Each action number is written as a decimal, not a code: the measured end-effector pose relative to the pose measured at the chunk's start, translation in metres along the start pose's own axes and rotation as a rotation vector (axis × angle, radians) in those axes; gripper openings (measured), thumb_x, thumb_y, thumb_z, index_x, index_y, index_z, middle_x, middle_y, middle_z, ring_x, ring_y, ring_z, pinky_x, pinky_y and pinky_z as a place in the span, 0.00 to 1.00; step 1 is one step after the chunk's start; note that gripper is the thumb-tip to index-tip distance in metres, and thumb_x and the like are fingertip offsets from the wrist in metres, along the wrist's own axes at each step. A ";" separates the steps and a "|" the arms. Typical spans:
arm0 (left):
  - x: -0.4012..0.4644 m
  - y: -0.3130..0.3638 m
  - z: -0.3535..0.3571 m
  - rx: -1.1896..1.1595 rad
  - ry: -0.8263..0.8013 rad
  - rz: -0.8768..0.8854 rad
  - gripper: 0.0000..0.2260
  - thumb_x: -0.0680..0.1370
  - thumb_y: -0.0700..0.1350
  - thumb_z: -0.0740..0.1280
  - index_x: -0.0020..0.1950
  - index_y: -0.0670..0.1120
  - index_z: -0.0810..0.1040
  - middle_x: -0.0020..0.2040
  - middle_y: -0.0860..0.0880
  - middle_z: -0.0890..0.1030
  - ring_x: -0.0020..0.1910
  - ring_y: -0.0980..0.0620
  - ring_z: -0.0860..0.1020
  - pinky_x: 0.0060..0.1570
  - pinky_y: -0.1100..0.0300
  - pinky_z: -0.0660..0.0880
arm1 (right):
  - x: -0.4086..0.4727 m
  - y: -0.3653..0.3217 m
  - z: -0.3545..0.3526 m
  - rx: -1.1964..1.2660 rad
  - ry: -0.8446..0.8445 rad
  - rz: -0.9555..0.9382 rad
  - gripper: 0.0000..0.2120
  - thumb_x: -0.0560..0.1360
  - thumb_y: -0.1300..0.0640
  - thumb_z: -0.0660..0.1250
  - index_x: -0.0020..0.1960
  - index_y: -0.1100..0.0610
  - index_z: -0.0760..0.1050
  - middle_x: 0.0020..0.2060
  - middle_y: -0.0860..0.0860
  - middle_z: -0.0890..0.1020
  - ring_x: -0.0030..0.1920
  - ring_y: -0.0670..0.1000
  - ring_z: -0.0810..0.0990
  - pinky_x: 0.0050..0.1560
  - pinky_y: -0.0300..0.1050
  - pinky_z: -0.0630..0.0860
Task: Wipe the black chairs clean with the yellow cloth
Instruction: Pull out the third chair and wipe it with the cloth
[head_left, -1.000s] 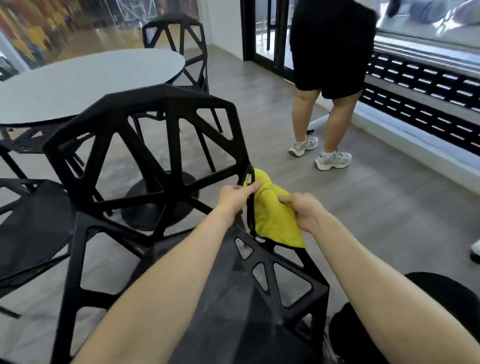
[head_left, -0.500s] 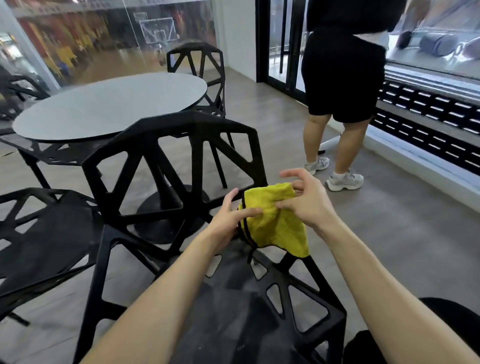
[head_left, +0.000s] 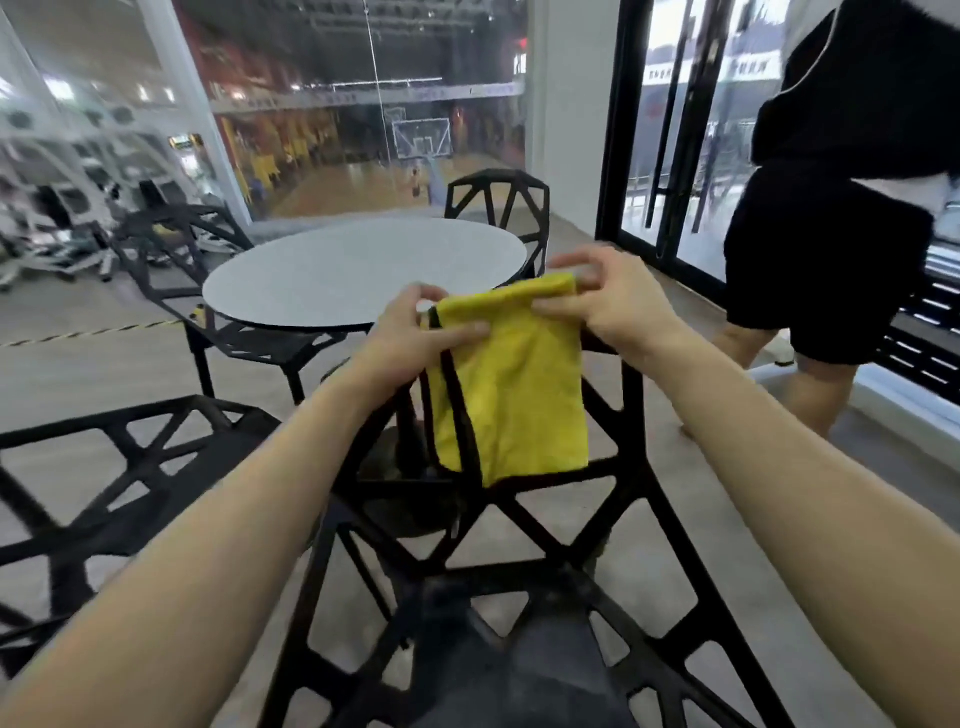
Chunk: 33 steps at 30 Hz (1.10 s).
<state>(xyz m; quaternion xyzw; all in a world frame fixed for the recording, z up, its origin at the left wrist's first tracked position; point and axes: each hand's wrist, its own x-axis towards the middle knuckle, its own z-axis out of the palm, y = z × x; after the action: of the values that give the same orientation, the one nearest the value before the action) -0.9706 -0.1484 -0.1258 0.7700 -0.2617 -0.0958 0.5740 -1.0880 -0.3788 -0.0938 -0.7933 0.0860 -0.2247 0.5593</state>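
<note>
Above the near black chair (head_left: 519, 525), the yellow cloth (head_left: 511, 384) was held up — its top edge pinched by the left hand (head_left: 410, 338) and right hand (head_left: 608, 301). Soft, light and limp, it was judged best gripped bunched.

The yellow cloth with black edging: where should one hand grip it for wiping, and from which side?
Judging by its pose, grip the yellow microfibre cloth with black edging at its folded top edge, from above. It hangs flat between the left hand and right hand, so the lower part stays free.
</note>
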 end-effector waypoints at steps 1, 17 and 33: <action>0.017 0.018 -0.010 0.024 0.041 0.009 0.33 0.67 0.60 0.85 0.65 0.52 0.75 0.55 0.48 0.85 0.53 0.46 0.86 0.55 0.47 0.84 | 0.024 -0.011 0.003 -0.128 0.108 -0.075 0.30 0.71 0.62 0.82 0.70 0.58 0.75 0.56 0.54 0.84 0.55 0.52 0.84 0.54 0.45 0.83; 0.025 -0.109 -0.062 0.394 0.376 -0.205 0.28 0.85 0.51 0.52 0.34 0.35 0.77 0.26 0.46 0.80 0.25 0.43 0.79 0.42 0.47 0.79 | 0.104 0.037 0.048 -0.954 -0.419 -0.211 0.31 0.76 0.24 0.63 0.68 0.46 0.77 0.60 0.47 0.81 0.59 0.52 0.78 0.58 0.50 0.72; 0.010 -0.087 -0.059 0.387 0.322 -0.197 0.24 0.85 0.46 0.51 0.42 0.32 0.78 0.21 0.50 0.77 0.28 0.44 0.78 0.43 0.51 0.79 | 0.076 0.036 0.093 -0.926 0.287 -0.368 0.26 0.83 0.46 0.63 0.69 0.67 0.68 0.59 0.66 0.79 0.58 0.68 0.78 0.69 0.67 0.69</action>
<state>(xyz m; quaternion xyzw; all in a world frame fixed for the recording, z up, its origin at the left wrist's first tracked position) -0.9100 -0.0865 -0.1870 0.8924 -0.1043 0.0244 0.4385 -0.9749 -0.3425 -0.1332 -0.9208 0.1112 -0.3645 0.0834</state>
